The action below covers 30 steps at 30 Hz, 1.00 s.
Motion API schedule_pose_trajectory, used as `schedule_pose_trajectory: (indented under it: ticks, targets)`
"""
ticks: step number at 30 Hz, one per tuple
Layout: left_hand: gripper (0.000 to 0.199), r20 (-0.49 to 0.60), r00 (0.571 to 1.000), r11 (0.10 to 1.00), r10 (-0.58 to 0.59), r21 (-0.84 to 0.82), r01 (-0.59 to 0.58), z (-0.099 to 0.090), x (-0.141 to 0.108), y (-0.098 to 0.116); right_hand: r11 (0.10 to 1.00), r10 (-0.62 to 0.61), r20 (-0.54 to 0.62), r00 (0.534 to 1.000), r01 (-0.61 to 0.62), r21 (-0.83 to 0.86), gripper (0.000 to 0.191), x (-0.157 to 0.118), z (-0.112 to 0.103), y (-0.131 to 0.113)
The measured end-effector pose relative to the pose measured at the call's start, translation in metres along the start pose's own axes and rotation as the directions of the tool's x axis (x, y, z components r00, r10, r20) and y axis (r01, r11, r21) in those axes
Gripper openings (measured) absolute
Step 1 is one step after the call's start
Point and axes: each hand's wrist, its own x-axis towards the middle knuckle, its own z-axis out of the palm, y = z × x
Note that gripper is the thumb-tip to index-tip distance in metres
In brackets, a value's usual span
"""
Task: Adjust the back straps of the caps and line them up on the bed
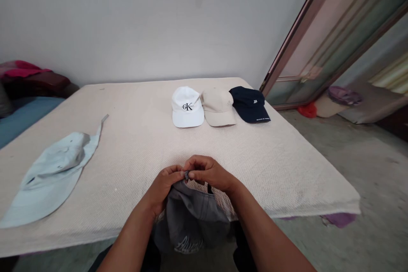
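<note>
A dark grey baseball cap [199,216] with pale lettering hangs at the table's near edge, its back opening turned up. My left hand [167,182] is closed on the cap's rim by the strap. My right hand [208,173] pinches the small strap end [187,174] right beside the left fingertips. Beyond my hands, a white cap [187,108], a beige cap [219,108] and a navy cap [251,105] sit side by side, brims toward me. Off to the left lies a light blue cap [52,174] with its strap loose and sticking out.
A cream textured cloth [134,144] covers the table. Behind it stands a pale wall [143,34]. Folded fabric and a dark red item [38,80] lie at far left. To the right are a sliding door frame [293,29], the concrete floor [344,144] and bags [338,100].
</note>
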Motion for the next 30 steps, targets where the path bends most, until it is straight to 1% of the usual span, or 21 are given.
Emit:
schedule_pose_trajectory:
  ticks: [6, 12, 15, 20, 25, 30]
  targets:
    - [0.009, -0.016, 1.000, 1.000, -0.010, -0.015, 0.010, -0.0004, 0.0018, -0.0004, 0.999, -0.021, 0.014, 1.000, 0.021, -0.049, 0.016, 0.0006, -0.0019, 0.0021]
    - [0.007, 0.012, 1.000, 1.000, -0.017, -0.020, 0.018, 0.0005, 0.0013, 0.0021, 1.000, -0.017, -0.026, 1.000, 0.017, -0.018, 0.010, 0.0014, -0.0009, 0.0031]
    - [0.005, 0.015, 1.000, 1.000, -0.009, -0.017, 0.009, 0.0007, -0.0001, 0.0030, 0.999, -0.034, -0.039, 0.999, 0.035, 0.030, 0.009, 0.0021, -0.0009, 0.0032]
    - [0.009, 0.026, 1.000, 0.999, -0.009, -0.035, 0.010, 0.0008, -0.0002, 0.0015, 0.978, -0.095, -0.049, 0.994, 0.103, 0.184, 0.012, 0.0028, 0.0005, 0.0060]
    - [0.005, 0.057, 0.998, 1.000, 0.000, -0.030, 0.002, 0.0022, 0.0005, 0.0023, 0.951, -0.088, -0.152, 0.984, 0.128, 0.282, 0.013, 0.0037, 0.0005, 0.0069]
    - [0.006, 0.055, 0.998, 0.999, -0.029, -0.043, 0.031, 0.0004, -0.0010, 0.0013, 0.932, -0.067, -0.218, 0.974, 0.139, 0.335, 0.013, 0.0055, -0.0018, 0.0064]
